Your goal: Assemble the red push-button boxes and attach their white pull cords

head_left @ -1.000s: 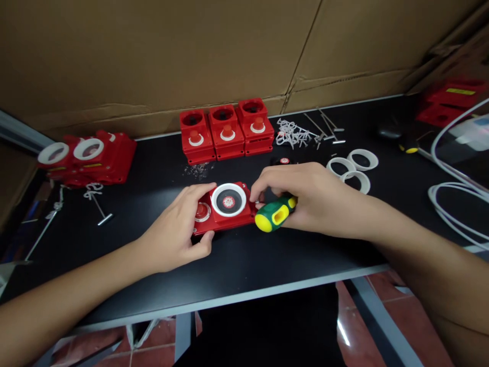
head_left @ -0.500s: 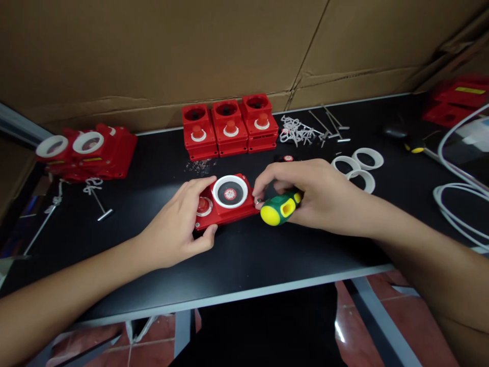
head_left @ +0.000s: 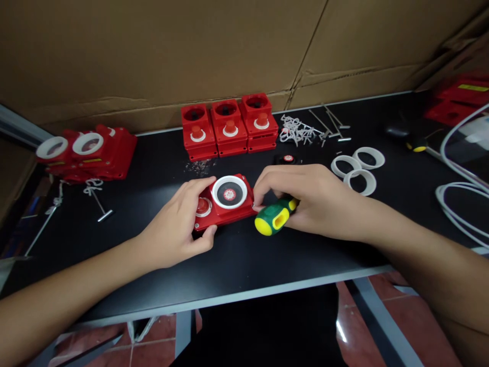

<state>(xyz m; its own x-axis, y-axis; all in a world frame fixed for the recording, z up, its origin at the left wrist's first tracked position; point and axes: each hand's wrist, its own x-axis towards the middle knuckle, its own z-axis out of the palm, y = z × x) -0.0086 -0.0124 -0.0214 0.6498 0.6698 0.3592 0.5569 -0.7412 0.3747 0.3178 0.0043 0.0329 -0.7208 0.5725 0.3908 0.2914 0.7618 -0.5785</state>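
A red box [head_left: 225, 216] with a round red knob and a white ring [head_left: 229, 192] around a black disc lies on the black table in front of me. My left hand [head_left: 179, 224] grips its left end, thumb on the near side and fingers over the far side. In my right hand [head_left: 305, 196] is a green and yellow screwdriver [head_left: 274, 217], handle end toward me; its shaft is hidden. The right thumb and forefinger meet at the box's right end, and whatever small thing they pinch there is too hidden to name.
Three red boxes [head_left: 231, 127] stand in a row at the back. More red boxes [head_left: 114, 153] sit at the left. White cords [head_left: 296, 130], metal rods [head_left: 332, 125], white rings [head_left: 361, 182] and a white cable [head_left: 458, 209] lie to the right. A black disc [head_left: 287, 159] lies behind my right hand.
The screwdriver handle has swung slightly left and toward me. My right fingertips have shifted a little at the box's right end. My left hand and the box have hardly moved.
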